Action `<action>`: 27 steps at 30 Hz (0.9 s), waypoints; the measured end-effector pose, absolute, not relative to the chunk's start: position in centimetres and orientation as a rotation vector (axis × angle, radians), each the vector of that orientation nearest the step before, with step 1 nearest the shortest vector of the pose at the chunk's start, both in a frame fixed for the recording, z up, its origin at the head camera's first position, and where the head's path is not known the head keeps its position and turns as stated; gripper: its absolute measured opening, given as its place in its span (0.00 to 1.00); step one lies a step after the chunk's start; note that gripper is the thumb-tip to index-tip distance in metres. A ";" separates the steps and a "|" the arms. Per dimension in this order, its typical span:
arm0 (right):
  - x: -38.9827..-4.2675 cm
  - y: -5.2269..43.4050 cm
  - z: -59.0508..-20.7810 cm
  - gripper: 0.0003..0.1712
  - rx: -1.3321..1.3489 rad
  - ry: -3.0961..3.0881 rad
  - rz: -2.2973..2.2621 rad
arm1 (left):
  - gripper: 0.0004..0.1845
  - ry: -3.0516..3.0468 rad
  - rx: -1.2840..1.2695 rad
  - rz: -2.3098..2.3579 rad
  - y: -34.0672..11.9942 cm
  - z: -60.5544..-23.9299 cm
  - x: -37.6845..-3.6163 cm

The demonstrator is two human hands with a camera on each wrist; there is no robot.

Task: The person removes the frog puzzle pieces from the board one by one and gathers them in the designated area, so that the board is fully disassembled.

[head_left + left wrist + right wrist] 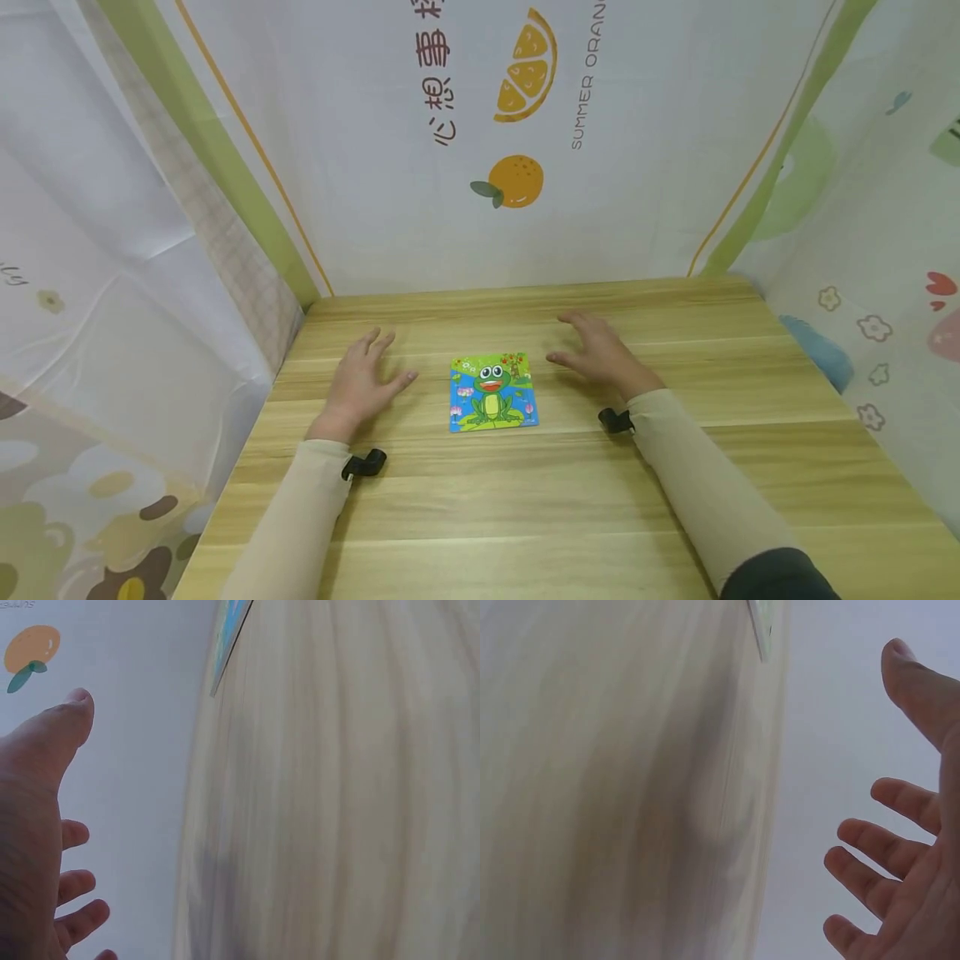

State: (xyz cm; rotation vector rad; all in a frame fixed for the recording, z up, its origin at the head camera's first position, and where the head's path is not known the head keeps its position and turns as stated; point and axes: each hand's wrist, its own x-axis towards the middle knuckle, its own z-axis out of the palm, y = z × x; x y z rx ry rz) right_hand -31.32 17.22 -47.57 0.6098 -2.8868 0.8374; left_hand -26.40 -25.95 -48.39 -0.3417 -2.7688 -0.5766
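Observation:
A square frog picture puzzle (492, 393) lies flat on the wooden table (495, 500), its picture facing up with a green frog on a lily pad. To its left is my left hand (362, 383), fingers spread and apart from the puzzle. My right hand (600, 354) hovers on the other side, thumb and fingers parted, holding nothing. In the left wrist view only a corner of the puzzle (229, 645) shows at the top. The right wrist view catches just a pale edge of the puzzle (761, 630).
Behind the table hangs a white curtain (375, 200) printed with oranges and lettering. Patterned cloths flank the table on the left (97, 333) and right (885, 350). A small black wrist camera (364, 463) sits on the left sleeve, another camera (615, 420) on the right.

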 end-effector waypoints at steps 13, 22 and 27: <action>-30.8 13.7 -47.4 0.44 0.653 -2.911 1.014 | 0.36 -2.783 -0.393 -0.781 -23.8 -49.5 -26.1; -30.6 11.7 -47.3 0.41 0.696 -2.911 1.080 | 0.31 -2.783 -0.422 -1.032 -22.1 -49.7 -25.8; -30.7 10.6 -47.8 0.38 0.738 -2.915 1.105 | 0.30 -2.785 -0.434 -1.144 -21.5 -50.0 -25.5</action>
